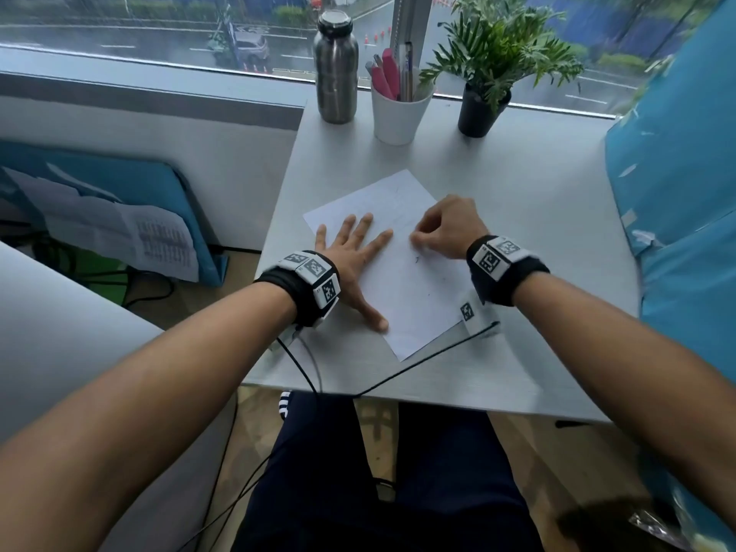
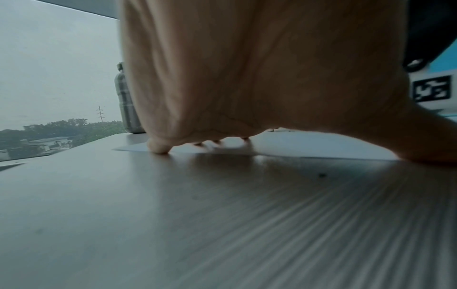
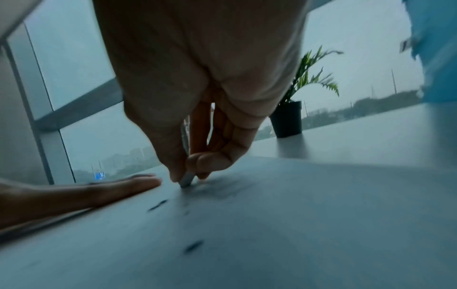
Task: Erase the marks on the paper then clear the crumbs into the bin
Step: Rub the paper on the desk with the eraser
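A white sheet of paper (image 1: 402,288) lies tilted on the grey table (image 1: 537,233). My left hand (image 1: 352,253) lies flat on the sheet's left part with fingers spread, palm pressing down. My right hand (image 1: 446,229) pinches a small pale eraser (image 3: 186,179) between thumb and fingers, its tip on the paper (image 3: 272,224). Dark eraser crumbs (image 3: 193,246) lie on the sheet near the wrist, and one small crumb (image 1: 416,260) shows in the head view. Faint pencil marks (image 3: 222,187) smear beside the eraser. In the left wrist view my left hand (image 2: 247,88) fills the top.
At the table's back stand a steel bottle (image 1: 335,67), a white cup of pens (image 1: 398,109) and a potted plant (image 1: 484,101). A blue wrapped panel (image 1: 685,193) rises on the right. Cables (image 1: 418,364) cross the table's front edge. No bin shows.
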Available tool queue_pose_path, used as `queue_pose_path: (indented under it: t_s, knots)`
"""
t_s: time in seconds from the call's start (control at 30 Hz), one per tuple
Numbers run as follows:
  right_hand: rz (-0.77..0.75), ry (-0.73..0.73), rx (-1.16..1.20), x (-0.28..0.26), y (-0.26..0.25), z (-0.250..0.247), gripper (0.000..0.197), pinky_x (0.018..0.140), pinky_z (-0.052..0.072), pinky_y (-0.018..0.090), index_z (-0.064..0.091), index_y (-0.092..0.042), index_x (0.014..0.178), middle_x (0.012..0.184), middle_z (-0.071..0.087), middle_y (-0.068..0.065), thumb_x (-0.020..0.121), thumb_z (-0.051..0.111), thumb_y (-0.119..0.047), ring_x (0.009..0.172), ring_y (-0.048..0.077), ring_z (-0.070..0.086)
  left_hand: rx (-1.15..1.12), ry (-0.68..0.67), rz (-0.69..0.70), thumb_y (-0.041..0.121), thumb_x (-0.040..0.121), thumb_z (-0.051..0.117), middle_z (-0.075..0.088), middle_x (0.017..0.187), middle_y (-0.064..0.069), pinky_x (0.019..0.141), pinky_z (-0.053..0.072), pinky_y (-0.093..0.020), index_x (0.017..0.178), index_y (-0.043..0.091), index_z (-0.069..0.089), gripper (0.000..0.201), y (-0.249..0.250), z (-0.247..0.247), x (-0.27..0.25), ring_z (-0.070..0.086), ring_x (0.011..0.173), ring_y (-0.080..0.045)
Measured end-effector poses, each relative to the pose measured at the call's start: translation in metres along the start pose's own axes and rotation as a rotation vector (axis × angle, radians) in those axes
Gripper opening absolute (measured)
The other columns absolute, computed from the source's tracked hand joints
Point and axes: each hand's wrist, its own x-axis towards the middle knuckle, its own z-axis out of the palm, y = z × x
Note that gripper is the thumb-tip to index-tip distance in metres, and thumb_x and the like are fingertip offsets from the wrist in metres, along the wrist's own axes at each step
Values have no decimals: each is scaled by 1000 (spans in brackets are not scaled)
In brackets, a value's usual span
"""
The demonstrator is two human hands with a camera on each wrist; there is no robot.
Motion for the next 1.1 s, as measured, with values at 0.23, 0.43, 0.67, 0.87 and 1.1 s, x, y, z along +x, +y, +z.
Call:
queue_pose_path:
  t_s: [0.23, 0.43, 0.67, 0.87, 1.1]
  knots:
    - [-119, -157, 36, -39, -24, 28, 13, 65, 51, 17, 77, -12, 76, 73, 74, 0, 72, 77, -24, 66, 10, 66, 25, -23, -24, 89, 29, 75, -42, 156, 0, 113, -15, -67, 149, 45, -27, 164, 2, -3, 3, -38, 143, -27]
    - [9, 19, 65, -19, -5, 13, 12, 74, 47, 17, 76, -9, 73, 75, 74, 3, 70, 76, -21, 66, 8, 62, 31, -39, -34, 89, 29, 75, -43, 155, -5, 111, -14, -70, 147, 51, -25, 160, 6, -6, 3, -37, 143, -31]
    - [37, -39, 63, -21, 0, 10, 12, 67, 44, 14, 77, -10, 75, 74, 74, 3, 71, 76, -22, 66, 10, 64, 20, -31, -35, 89, 28, 75, -43, 155, -3, 112, -14, -70, 146, 53, -25, 159, 6, -5, 3, -37, 143, -30]
    - [95, 25, 58, -21, 13, -7, 7, 62, 54, 17, 76, -11, 72, 67, 72, 2, 71, 77, -18, 56, 4, 63, 30, -1, -56, 91, 26, 73, -38, 158, -3, 112, -12, -70, 148, 53, -23, 159, 10, -5, 1, -32, 146, -31]
    - [10, -98, -15, -43, 12, 6, 6, 53, 41, 7, 77, -16, 73, 62, 61, -9, 72, 77, -22, 57, -1, 55, 75, 12, -159, 95, 38, 66, -20, 163, -14, 116, 11, -67, 154, 46, -12, 148, 21, -4, -13, -12, 151, -36]
